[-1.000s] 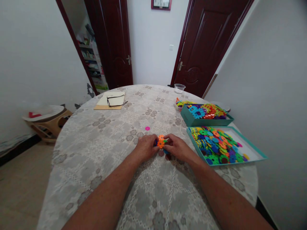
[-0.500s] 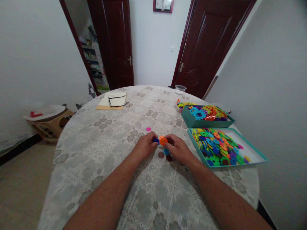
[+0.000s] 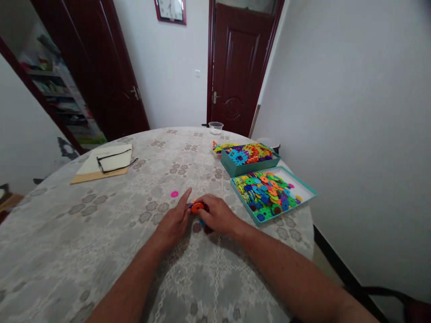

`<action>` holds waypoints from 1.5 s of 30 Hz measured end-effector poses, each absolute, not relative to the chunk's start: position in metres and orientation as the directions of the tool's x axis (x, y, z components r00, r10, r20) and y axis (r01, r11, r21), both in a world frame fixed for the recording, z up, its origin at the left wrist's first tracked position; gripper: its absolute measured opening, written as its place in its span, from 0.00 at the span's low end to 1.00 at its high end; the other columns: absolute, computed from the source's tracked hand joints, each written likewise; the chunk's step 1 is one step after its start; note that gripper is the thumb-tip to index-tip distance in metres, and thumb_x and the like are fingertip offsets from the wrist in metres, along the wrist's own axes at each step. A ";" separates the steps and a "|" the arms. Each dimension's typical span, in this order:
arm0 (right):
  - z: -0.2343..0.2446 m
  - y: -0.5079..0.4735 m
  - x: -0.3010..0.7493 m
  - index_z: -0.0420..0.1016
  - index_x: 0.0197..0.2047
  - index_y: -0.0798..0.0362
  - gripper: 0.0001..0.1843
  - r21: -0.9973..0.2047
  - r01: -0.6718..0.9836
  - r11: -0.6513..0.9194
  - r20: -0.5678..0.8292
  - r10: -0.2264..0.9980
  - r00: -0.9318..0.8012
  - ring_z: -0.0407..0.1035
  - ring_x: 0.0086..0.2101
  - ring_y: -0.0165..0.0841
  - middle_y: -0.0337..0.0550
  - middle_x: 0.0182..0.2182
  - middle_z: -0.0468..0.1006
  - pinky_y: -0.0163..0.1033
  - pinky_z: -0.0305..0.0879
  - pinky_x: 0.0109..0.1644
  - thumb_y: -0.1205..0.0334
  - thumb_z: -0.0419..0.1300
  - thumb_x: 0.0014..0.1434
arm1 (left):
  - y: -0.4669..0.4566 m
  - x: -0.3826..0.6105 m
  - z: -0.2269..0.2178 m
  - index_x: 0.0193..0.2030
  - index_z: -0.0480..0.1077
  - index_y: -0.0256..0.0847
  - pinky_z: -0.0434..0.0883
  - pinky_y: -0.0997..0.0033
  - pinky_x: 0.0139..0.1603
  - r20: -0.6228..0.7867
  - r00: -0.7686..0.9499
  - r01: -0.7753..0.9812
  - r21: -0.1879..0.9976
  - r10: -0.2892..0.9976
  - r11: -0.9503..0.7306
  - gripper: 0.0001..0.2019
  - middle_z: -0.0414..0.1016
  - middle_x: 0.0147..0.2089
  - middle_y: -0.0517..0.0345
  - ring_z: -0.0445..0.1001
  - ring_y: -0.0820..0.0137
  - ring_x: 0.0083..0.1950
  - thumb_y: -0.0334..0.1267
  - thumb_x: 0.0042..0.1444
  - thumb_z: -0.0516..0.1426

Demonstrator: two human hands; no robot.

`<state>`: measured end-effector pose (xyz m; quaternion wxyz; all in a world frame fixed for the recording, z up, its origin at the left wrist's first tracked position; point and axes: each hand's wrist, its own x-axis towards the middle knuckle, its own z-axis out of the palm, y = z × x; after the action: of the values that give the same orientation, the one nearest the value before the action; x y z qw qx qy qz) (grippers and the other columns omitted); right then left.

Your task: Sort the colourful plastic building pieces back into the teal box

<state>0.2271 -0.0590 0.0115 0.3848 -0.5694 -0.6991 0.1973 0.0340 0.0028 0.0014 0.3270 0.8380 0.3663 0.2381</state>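
Observation:
Both my hands meet at the middle of the lace-covered round table [image 3: 84, 233]. My right hand [image 3: 217, 214] is closed round a small cluster of plastic snowflake discs [image 3: 197, 207], with an orange disc on top and blue ones under it. My left hand [image 3: 175, 220] rests against the same cluster from the left, index finger stretched forward, other fingers curled at the discs. A single pink disc [image 3: 174, 194] lies loose on the cloth just beyond my left hand.
Right of my hands, a shallow teal tray [image 3: 305, 190] and a teal box [image 3: 234, 168] hold several colourful discs. A clear plastic cup [image 3: 216, 128] stands at the far edge. Papers with black glasses [image 3: 107, 161] lie far left. A dark chair [image 3: 387, 298] is at lower right.
The view has swung to the right and nearer, so everything shifted left in the frame. My left index finger has straightened out, and the disc cluster sits lower, between my hands.

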 end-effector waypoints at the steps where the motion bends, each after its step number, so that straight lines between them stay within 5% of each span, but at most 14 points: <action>1: 0.013 -0.059 0.227 0.78 0.46 0.50 0.12 -0.692 0.660 0.292 0.326 0.942 -0.075 0.73 0.45 0.34 0.41 0.42 0.80 0.38 0.67 0.53 0.72 0.61 0.61 | 0.003 0.034 0.001 0.81 0.47 0.44 0.74 0.55 0.61 0.168 0.627 0.449 0.720 0.760 -0.529 0.34 0.83 0.58 0.48 0.82 0.58 0.56 0.44 0.71 0.48; 5: 0.026 -0.063 0.234 0.75 0.39 0.51 0.07 -0.632 0.707 0.316 0.325 0.937 -0.128 0.71 0.39 0.33 0.39 0.37 0.78 0.35 0.63 0.45 0.72 0.62 0.59 | 0.006 0.032 0.004 0.81 0.47 0.49 0.75 0.53 0.60 0.168 0.683 0.413 0.713 0.711 -0.566 0.33 0.83 0.59 0.50 0.82 0.58 0.56 0.45 0.72 0.49; 10: 0.063 -0.073 0.273 0.72 0.38 0.52 0.05 -0.487 0.839 0.244 0.366 0.929 -0.058 0.69 0.38 0.33 0.41 0.36 0.77 0.36 0.59 0.42 0.72 0.60 0.61 | 0.007 0.030 0.004 0.72 0.65 0.46 0.74 0.49 0.62 0.306 0.613 0.497 0.567 0.729 -0.656 0.27 0.80 0.61 0.45 0.78 0.54 0.59 0.42 0.67 0.57; 16: 0.086 -0.090 0.345 0.73 0.41 0.52 0.04 -0.251 0.954 -0.161 0.317 0.918 0.238 0.72 0.41 0.38 0.48 0.40 0.79 0.39 0.60 0.45 0.68 0.57 0.65 | 0.005 0.032 -0.002 0.58 0.77 0.41 0.70 0.52 0.62 0.240 0.669 0.636 0.305 0.703 -0.709 0.16 0.78 0.57 0.45 0.74 0.53 0.58 0.36 0.63 0.62; 20: 0.074 -0.099 0.385 0.77 0.46 0.53 0.09 -0.164 0.855 -0.492 0.275 0.810 0.519 0.75 0.42 0.44 0.55 0.43 0.81 0.43 0.63 0.45 0.63 0.56 0.66 | 0.003 0.035 -0.003 0.56 0.77 0.42 0.69 0.56 0.60 0.186 0.670 0.669 0.269 0.719 -0.693 0.13 0.77 0.55 0.47 0.73 0.56 0.56 0.37 0.66 0.61; 23: 0.065 -0.099 0.400 0.79 0.50 0.55 0.14 -0.144 0.785 -0.602 0.361 0.707 0.608 0.75 0.46 0.49 0.61 0.45 0.81 0.47 0.66 0.47 0.60 0.58 0.66 | 0.002 0.037 -0.002 0.56 0.77 0.42 0.68 0.58 0.59 0.158 0.663 0.686 0.265 0.732 -0.678 0.13 0.77 0.55 0.47 0.72 0.57 0.57 0.37 0.65 0.62; 26: 0.062 -0.092 0.393 0.78 0.54 0.58 0.18 -0.179 0.845 -0.503 0.548 0.663 0.511 0.72 0.52 0.53 0.64 0.49 0.79 0.52 0.66 0.54 0.60 0.58 0.65 | 0.001 0.038 -0.003 0.53 0.77 0.41 0.67 0.59 0.59 0.151 0.653 0.696 0.269 0.743 -0.666 0.11 0.78 0.54 0.48 0.72 0.57 0.56 0.37 0.65 0.62; 28: 0.063 -0.085 0.372 0.77 0.52 0.58 0.15 -0.220 0.929 -0.298 0.612 0.699 0.369 0.72 0.53 0.50 0.61 0.49 0.80 0.51 0.65 0.58 0.62 0.57 0.66 | 0.002 0.038 -0.005 0.52 0.77 0.41 0.67 0.59 0.59 0.146 0.645 0.703 0.272 0.750 -0.657 0.10 0.78 0.54 0.48 0.72 0.57 0.56 0.37 0.65 0.61; 30: 0.063 -0.081 0.343 0.77 0.47 0.55 0.10 -0.279 0.959 -0.051 0.553 0.808 0.204 0.73 0.48 0.44 0.55 0.45 0.80 0.46 0.66 0.56 0.63 0.57 0.66 | 0.002 0.038 -0.006 0.54 0.76 0.41 0.66 0.59 0.59 0.136 0.633 0.713 0.282 0.763 -0.642 0.12 0.79 0.54 0.48 0.73 0.57 0.56 0.37 0.65 0.61; 33: 0.056 -0.081 0.296 0.77 0.45 0.53 0.07 -0.401 0.901 0.168 0.270 0.961 -0.060 0.74 0.42 0.38 0.47 0.42 0.81 0.40 0.66 0.48 0.61 0.61 0.65 | 0.002 0.038 -0.005 0.55 0.76 0.42 0.66 0.59 0.59 0.114 0.620 0.720 0.309 0.776 -0.621 0.14 0.79 0.55 0.47 0.73 0.56 0.57 0.37 0.64 0.61; 38: 0.035 -0.083 0.253 0.77 0.52 0.53 0.14 -0.457 0.870 0.187 0.046 0.981 -0.187 0.73 0.43 0.37 0.49 0.46 0.80 0.38 0.63 0.47 0.63 0.63 0.63 | 0.000 0.036 0.002 0.51 0.78 0.41 0.67 0.58 0.56 0.070 0.604 0.744 0.309 0.794 -0.593 0.10 0.79 0.51 0.45 0.74 0.55 0.54 0.38 0.64 0.61; 45: 0.026 -0.076 0.242 0.75 0.40 0.53 0.05 -0.452 0.873 0.185 -0.014 0.977 -0.215 0.70 0.38 0.34 0.44 0.39 0.78 0.36 0.59 0.41 0.65 0.64 0.58 | 0.001 0.032 0.001 0.49 0.77 0.40 0.67 0.58 0.57 0.103 0.573 0.745 0.348 0.813 -0.569 0.10 0.77 0.51 0.44 0.73 0.54 0.54 0.40 0.63 0.62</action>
<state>0.2419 -0.0758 0.0257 0.1401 -0.6106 -0.7570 0.1856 0.0321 0.0007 0.0006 0.1340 0.8767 0.4443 0.1268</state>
